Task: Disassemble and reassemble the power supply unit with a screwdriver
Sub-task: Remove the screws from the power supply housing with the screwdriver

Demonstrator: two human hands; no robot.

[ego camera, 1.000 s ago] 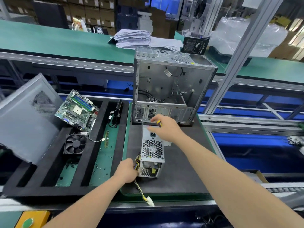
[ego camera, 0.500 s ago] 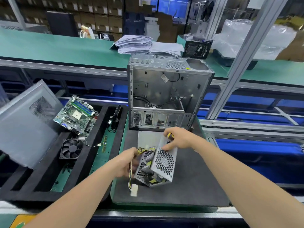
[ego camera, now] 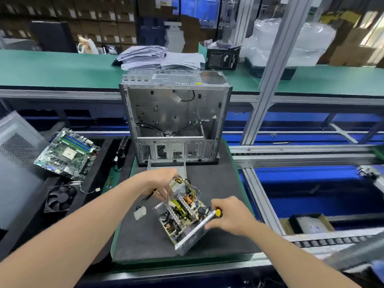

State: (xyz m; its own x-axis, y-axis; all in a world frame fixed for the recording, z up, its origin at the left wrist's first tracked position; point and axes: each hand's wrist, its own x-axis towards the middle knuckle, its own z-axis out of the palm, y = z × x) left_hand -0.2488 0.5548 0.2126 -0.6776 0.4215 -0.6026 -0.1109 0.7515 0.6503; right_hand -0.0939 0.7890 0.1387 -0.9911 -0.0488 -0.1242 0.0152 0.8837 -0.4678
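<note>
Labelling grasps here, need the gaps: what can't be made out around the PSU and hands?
Head view, screwdriver: only the yellow-black handle end shows; right hand covers shaft and tip.
Head view, left hand grip: fingertips sit among the yellow wires; what they pinch is unclear.
Head view, power supply unit screws: too small to see.
Head view, bottom-right corner: motion blur, cut off by the frame edge.

SURFACE: counter (ego camera: pixel 291 157), centre, carries dark mat (ego camera: pixel 141 235) | ON MAT: open computer case (ego camera: pixel 175 117) upright at far edge; metal cover (ego camera: pixel 166 166) just before it | LEFT: black foam tray (ego camera: pixel 101 163) with motherboard (ego camera: pixel 66 154), fan (ego camera: pixel 60 197) | TOP: green rear counter (ego camera: pixel 52 67) with paper stack (ego camera: pixel 145 57), black box (ego camera: pixel 222 58)
</note>
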